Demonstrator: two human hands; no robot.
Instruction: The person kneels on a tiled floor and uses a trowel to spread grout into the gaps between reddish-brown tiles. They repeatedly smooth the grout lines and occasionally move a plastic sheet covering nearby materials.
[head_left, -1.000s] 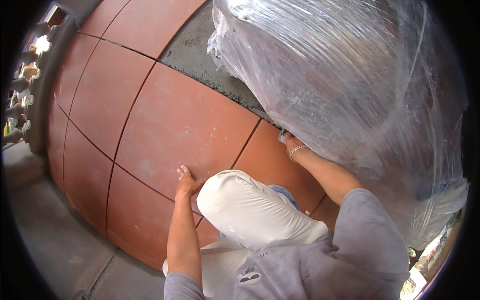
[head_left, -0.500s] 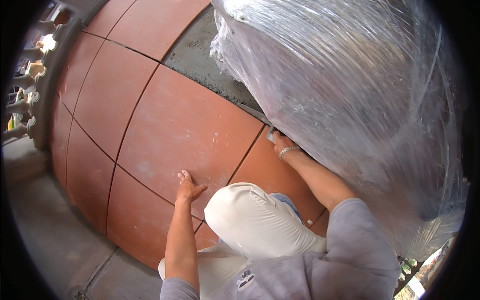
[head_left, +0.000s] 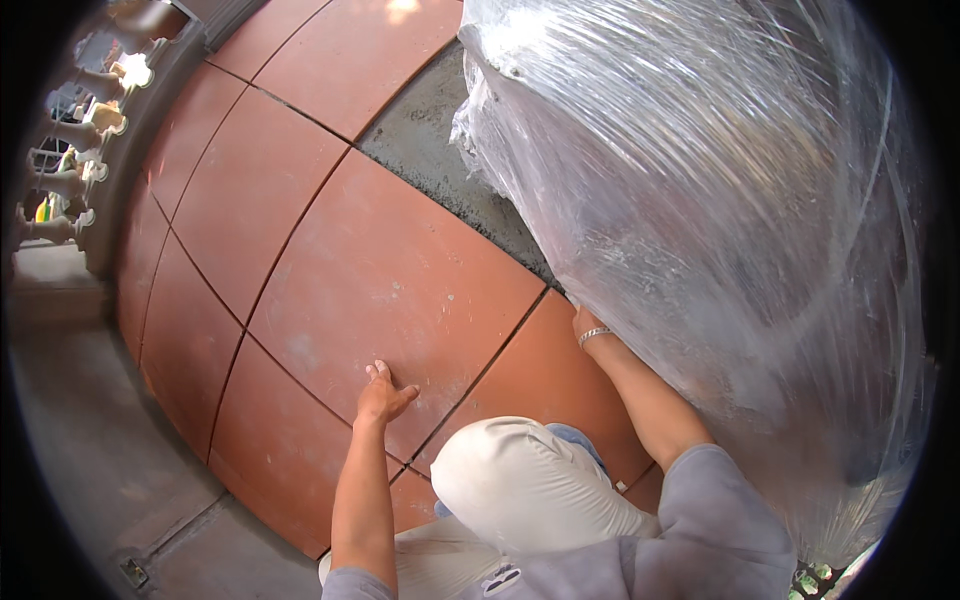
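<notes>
My left hand (head_left: 383, 396) rests on a large terracotta floor tile (head_left: 400, 270), near the side closest to me. Its fingers and thumb are spread, and it holds nothing. At the tile row's right side, my right hand (head_left: 587, 320) is closed and partly covered by the edge of a clear plastic wrap (head_left: 690, 250). The trowel it gripped half a second ago is hidden there. Beside the tiles runs a strip of grey wet mortar (head_left: 430, 150), which goes under the wrap.
The plastic covers a bulky stack along the right side. Dark open joints separate the tiles. A balustrade (head_left: 75, 180) stands at the far left, and a grey concrete floor (head_left: 110, 430) lies at the lower left. My bent knee (head_left: 510, 470) is between my arms.
My right hand and the trowel have slid partly under the plastic, so the blade no longer shows. The view has shifted a little. My left hand stays on the tile.
</notes>
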